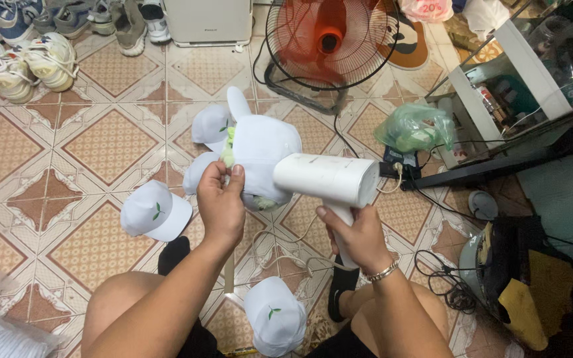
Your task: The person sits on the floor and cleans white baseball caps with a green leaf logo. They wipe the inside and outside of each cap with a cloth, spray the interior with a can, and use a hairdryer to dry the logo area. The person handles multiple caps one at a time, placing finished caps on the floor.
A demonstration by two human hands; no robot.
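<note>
Head view, caps (156, 212), fan (329, 40), shoes (41, 59) around hands

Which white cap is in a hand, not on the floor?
The white cap the left hand pinches up against the white handheld steamer in the right hand. The other caps lie on the tiled floor.

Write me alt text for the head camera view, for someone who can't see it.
Seen from above, a seated person's left hand holds a white cap up while the right hand aims a white handheld steamer at it. More white caps with a green leaf mark lie on the patterned tile floor, beside a red fan and shoes.
</note>
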